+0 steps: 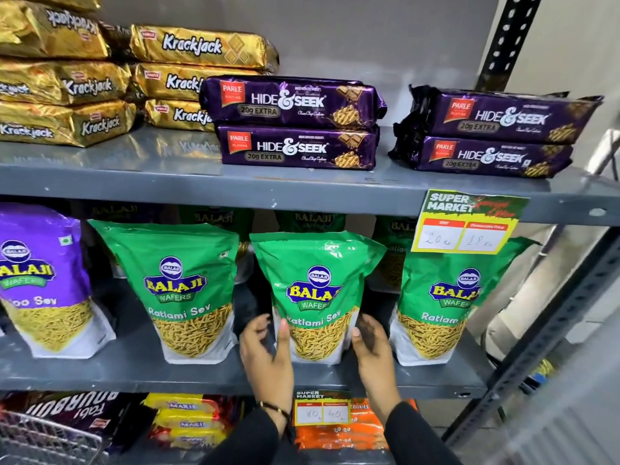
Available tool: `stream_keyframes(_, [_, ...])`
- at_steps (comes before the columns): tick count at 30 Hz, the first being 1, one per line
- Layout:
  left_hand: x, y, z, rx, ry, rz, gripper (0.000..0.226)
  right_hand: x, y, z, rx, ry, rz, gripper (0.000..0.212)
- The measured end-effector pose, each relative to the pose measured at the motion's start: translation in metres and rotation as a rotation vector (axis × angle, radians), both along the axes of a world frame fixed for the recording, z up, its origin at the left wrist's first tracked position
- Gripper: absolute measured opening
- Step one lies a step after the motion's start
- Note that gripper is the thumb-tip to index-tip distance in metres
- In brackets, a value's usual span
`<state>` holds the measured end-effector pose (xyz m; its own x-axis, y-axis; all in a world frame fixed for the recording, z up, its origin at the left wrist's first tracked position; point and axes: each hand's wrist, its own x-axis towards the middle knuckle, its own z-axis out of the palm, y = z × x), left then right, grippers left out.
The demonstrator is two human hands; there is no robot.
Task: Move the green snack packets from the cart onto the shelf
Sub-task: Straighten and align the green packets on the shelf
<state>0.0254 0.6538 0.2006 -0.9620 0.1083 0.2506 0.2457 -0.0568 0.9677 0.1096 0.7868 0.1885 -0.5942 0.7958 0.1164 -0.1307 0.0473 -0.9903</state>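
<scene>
The middle green packet (318, 297) stood upright on the shelf (134, 374), directly between both hands. Left hand (266, 350) and right hand (370, 344) flanked its base equally, fingers loosely spread, thumbs touching the pouch.

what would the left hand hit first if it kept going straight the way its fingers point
Probably the lower left side of the middle green Ratlami Sev packet: the left hand points up and into the shelf beside it, thumb already on its front. Depth is unclear; the fingers might slip past it.

green packet (315, 290), purple biscuit packs (295, 122), grey shelf (201, 186)
</scene>
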Motion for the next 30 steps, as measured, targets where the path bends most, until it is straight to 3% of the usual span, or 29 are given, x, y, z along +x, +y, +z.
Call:
stream_keyframes(2, [0.027,0.007,0.008,-0.079,0.183,-0.067,0.019,0.020,0.005,0.005,0.098,0.027,-0.113,0.022])
stream_keyframes(6, [0.067,0.048,0.022,-0.162,0.368,-0.399,0.024,0.071,0.037,0.013,0.202,0.088,-0.327,0.029])
stream_keyframes(8, [0.078,0.077,0.024,-0.164,0.247,-0.511,0.048,0.092,0.064,0.014,0.203,0.123,-0.442,0.028])
stream_keyframes(10, [0.082,0.105,0.023,-0.118,0.035,-0.582,0.074,0.106,0.088,0.015,0.196,0.089,-0.495,0.009])
stream_keyframes(11, [0.082,0.118,0.021,-0.074,-0.075,-0.599,0.078,0.110,0.099,0.012,0.187,0.056,-0.512,0.010])
stream_keyframes(15, [0.082,0.152,0.024,-0.043,-0.244,-0.633,0.052,0.110,0.129,0.000,0.081,-0.066,-0.371,0.042])
stream_keyframes(18, [0.082,0.159,0.021,-0.119,-0.263,-0.657,0.042,0.100,0.137,0.002,-0.101,0.026,-0.173,0.045])
stream_keyframes(23, [0.084,0.162,0.012,-0.162,-0.273,-0.632,0.061,0.099,0.140,0.001,-0.172,0.068,-0.061,0.044])
stream_keyframes(25, [0.088,0.160,0.013,-0.152,-0.276,-0.628,0.054,0.101,0.141,-0.005,-0.144,0.069,-0.055,0.045])
stream_keyframes(28, [0.089,0.157,0.014,-0.149,-0.258,-0.639,0.046,0.105,0.137,-0.007,-0.137,0.074,-0.049,0.071])
stream_keyframes(30, [0.088,0.156,0.015,-0.128,-0.252,-0.653,0.047,0.105,0.133,-0.006,-0.123,0.085,-0.063,0.055])
